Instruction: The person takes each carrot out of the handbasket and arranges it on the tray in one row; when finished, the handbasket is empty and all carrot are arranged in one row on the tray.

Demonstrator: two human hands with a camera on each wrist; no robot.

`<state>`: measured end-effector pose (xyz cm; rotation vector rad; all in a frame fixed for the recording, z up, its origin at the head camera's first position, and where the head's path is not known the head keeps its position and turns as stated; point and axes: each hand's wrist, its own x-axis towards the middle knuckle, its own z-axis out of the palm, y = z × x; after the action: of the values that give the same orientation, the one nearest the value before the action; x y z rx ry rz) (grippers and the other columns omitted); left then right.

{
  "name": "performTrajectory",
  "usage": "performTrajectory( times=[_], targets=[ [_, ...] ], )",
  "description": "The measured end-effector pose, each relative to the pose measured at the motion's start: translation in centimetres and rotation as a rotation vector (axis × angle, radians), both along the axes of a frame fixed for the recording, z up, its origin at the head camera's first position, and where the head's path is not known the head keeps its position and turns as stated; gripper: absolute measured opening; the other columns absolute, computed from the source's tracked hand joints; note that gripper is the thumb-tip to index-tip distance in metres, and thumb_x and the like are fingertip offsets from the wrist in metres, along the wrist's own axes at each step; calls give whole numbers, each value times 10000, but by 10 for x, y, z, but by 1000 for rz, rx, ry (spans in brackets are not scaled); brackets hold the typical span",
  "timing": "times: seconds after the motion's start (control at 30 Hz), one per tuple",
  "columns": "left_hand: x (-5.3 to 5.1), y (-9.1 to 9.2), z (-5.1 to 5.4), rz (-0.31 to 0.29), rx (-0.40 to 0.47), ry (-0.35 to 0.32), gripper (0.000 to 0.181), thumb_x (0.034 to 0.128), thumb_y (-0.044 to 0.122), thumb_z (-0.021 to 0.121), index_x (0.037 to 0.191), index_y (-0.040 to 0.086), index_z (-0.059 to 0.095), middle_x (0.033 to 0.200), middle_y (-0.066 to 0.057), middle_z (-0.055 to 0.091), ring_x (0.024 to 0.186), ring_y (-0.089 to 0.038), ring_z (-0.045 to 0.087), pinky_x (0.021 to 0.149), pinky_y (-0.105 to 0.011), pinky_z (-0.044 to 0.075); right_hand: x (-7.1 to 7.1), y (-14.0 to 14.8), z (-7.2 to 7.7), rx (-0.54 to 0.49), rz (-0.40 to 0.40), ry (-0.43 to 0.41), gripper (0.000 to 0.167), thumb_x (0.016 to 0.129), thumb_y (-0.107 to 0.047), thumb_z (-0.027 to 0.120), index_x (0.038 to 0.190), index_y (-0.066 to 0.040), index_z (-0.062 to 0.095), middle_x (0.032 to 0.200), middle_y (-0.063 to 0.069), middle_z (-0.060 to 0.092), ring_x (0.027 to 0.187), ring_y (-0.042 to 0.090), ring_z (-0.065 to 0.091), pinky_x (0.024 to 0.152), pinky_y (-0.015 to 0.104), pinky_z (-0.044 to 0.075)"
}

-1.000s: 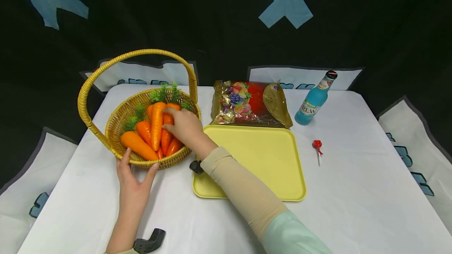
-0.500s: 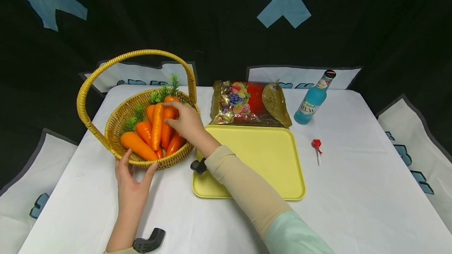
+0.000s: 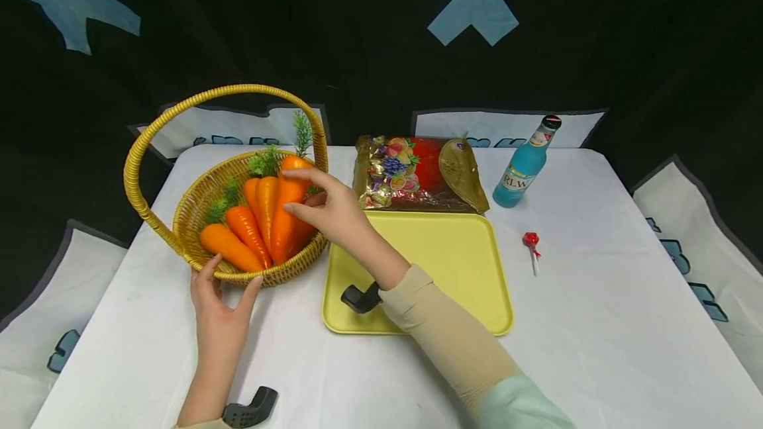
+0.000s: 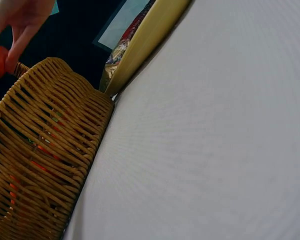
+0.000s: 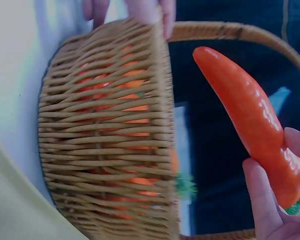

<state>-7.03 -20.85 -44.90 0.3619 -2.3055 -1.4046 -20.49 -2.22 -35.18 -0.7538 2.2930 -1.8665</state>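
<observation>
A yellow wicker basket [image 3: 293,273] with a tall arched handle holds several orange carrots [image 3: 229,247] with green tops. My right hand [image 3: 342,214] pinches one carrot [image 5: 245,107] between thumb and fingers near its leafy end. That carrot is raised over the basket's right side, its narrow tip pointing toward the near rim in the head view. My left hand [image 3: 220,316] holds the near rim of the basket, thumb and fingers spread along it. In the left wrist view the basket's woven wall [image 4: 50,150] fills the left side, and only a fingertip of the left hand shows.
Right of the basket lies a yellow tray [image 3: 441,270], partly under my right forearm. Behind it is a red and gold candy bag [image 3: 420,174]. Farther right stand a blue bottle [image 3: 521,167] and, lying flat, a red lollipop [image 3: 531,240]. A white cloth [image 3: 596,323] covers the table.
My right hand has lifted the pinched carrot up from among the others and drawn back to the right. The left hand has stayed at the basket rim.
</observation>
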Motion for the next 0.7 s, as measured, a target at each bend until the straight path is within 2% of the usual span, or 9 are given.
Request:
performTrajectory(
  times=[0.17, 0.3, 0.5, 0.7],
  targets=[
    [2, -2, -1, 1, -6, 24, 735, 871, 132, 729, 1458, 96, 288, 1582, -100, 30, 1399, -315, 207, 1127, -490, 206, 17, 27, 2, -74, 38, -28, 432, 862, -145, 741, 1271, -225, 625, 1259, -44, 580, 816, 159, 638, 692, 304, 552],
    [3, -3, -3, 4, -7, 22, 743, 870, 129, 729, 1464, 105, 282, 1582, -102, 21, 1400, -326, 201, 1126, -494, 204, 25, 52, -6, -80, 30, -63, 421, 878, -124, 720, 1281, -192, 617, 1280, -19, 569, 844, 194, 636, 721, 323, 549],
    [0, -1, -3, -8, -6, 31, 751, 867, 122, 731, 1469, 116, 280, 1575, -101, 43, 1391, -357, 219, 1114, -517, 217, 28, 79, -33, -17, -49, -137, 373, 891, -95, 699, 1255, -149, 636, 1240, 17, 591, 814, 272, 614, 722, 318, 529],
    [1, -1, -3, -14, 2, 21, 754, 876, 130, 721, 1478, 128, 267, 1580, -77, 26, 1399, -348, 202, 1116, -522, 209, 28, 75, -64, 90, -1, -262, 348, 893, -91, 692, 1235, -140, 653, 1172, 85, 600, 780, 254, 616, 687, 363, 541]
  ],
)
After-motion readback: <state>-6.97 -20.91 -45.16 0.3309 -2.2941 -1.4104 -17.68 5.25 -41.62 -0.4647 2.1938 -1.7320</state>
